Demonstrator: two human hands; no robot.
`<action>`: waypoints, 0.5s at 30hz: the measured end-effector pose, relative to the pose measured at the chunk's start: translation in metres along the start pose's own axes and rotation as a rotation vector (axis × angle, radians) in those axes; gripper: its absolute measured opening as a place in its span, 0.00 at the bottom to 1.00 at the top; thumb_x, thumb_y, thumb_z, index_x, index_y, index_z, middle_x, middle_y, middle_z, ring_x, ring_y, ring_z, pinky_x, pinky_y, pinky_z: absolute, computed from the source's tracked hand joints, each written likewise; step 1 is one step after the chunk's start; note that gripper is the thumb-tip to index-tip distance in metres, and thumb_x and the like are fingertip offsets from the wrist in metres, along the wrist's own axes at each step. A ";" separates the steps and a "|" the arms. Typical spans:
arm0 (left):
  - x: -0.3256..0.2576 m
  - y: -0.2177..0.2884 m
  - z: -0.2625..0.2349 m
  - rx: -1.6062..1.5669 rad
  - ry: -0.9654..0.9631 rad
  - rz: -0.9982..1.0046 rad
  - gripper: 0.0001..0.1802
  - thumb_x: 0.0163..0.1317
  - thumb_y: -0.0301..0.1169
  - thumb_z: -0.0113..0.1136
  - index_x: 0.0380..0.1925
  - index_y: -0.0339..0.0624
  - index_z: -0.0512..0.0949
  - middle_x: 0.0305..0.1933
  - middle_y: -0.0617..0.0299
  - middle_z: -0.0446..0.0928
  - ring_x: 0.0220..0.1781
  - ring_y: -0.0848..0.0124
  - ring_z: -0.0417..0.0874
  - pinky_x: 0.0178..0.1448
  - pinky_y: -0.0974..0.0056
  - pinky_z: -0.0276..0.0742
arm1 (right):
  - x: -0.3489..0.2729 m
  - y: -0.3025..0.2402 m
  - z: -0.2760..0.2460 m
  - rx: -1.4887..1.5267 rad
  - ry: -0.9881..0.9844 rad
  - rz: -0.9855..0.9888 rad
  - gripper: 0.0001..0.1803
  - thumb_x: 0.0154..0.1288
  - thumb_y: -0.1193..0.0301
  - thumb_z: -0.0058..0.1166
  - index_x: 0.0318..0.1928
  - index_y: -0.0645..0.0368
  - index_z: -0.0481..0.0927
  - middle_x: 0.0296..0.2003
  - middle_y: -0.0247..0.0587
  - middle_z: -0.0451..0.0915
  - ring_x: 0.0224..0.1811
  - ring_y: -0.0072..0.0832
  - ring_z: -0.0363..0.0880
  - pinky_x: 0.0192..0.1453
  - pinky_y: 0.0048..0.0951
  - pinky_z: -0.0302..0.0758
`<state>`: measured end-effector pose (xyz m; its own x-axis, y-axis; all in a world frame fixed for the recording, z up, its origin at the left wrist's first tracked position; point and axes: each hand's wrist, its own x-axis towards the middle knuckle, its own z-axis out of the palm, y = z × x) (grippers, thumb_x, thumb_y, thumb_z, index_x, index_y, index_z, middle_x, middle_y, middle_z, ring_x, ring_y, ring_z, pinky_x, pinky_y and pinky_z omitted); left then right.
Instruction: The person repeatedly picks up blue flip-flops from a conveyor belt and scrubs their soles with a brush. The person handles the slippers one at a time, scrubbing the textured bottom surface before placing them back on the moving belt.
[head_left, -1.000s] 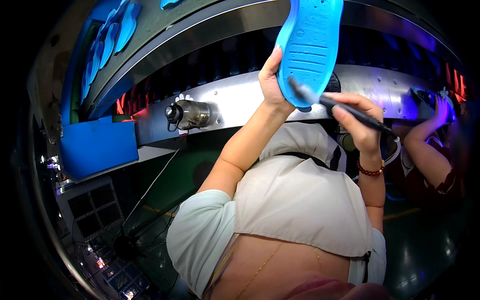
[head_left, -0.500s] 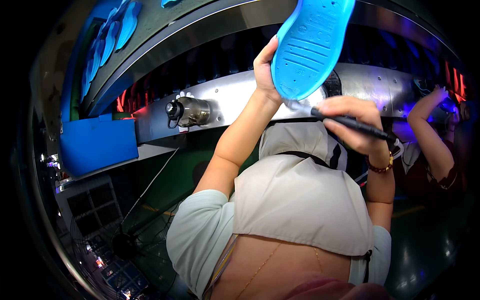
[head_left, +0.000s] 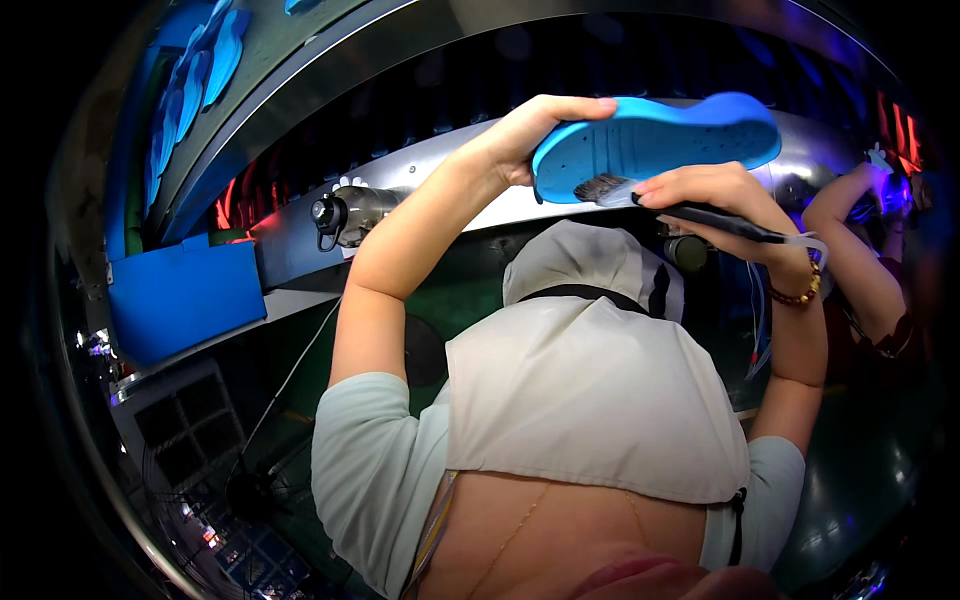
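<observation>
My left hand grips one end of a blue shoe sole, its thumb along the top edge. The sole is held tilted above a metal ledge, its grooved and dotted face showing. My right hand is closed around the black handle of a brush, from whose rear end a clear tube runs. The dark, wet-looking bristles lie over the sole's near left part and appear to touch it. A beaded bracelet circles my right wrist.
A dark bottle stands on the metal ledge to the left. Several blue soles rest on the upper left belt. A blue panel sits below them. At far right, a co-worker's arm reaches toward the line.
The sole has come down and turned from upright to nearly sideways, with my left hand now at its left end. The brush has moved up slightly onto the sole's face.
</observation>
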<state>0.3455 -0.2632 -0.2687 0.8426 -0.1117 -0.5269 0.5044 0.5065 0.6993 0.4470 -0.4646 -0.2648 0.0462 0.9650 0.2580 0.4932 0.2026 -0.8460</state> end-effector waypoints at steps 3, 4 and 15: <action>-0.008 0.000 0.007 0.087 0.011 -0.019 0.29 0.50 0.44 0.58 0.44 0.28 0.71 0.39 0.44 0.73 0.36 0.62 0.78 0.41 0.63 0.76 | -0.004 -0.009 -0.005 -0.306 -0.209 0.045 0.09 0.49 0.79 0.53 0.35 0.59 0.77 0.36 0.41 0.79 0.38 0.38 0.77 0.40 0.30 0.74; -0.008 -0.003 0.003 0.097 0.027 -0.027 0.29 0.51 0.43 0.58 0.45 0.29 0.70 0.40 0.44 0.72 0.37 0.62 0.78 0.40 0.63 0.76 | -0.009 -0.010 -0.010 -0.277 -0.237 -0.008 0.10 0.48 0.79 0.54 0.35 0.58 0.78 0.36 0.41 0.79 0.38 0.38 0.77 0.40 0.30 0.74; -0.010 -0.012 -0.014 -0.038 0.029 -0.066 0.26 0.54 0.41 0.56 0.47 0.31 0.69 0.41 0.47 0.73 0.36 0.64 0.79 0.38 0.63 0.79 | -0.017 0.001 -0.032 -0.007 -0.056 0.070 0.11 0.48 0.80 0.55 0.35 0.62 0.77 0.35 0.45 0.79 0.40 0.34 0.78 0.44 0.30 0.73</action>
<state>0.3285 -0.2558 -0.2784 0.8013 -0.1212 -0.5859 0.5510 0.5310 0.6437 0.4746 -0.4859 -0.2553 0.0324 0.9845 0.1722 0.4964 0.1337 -0.8577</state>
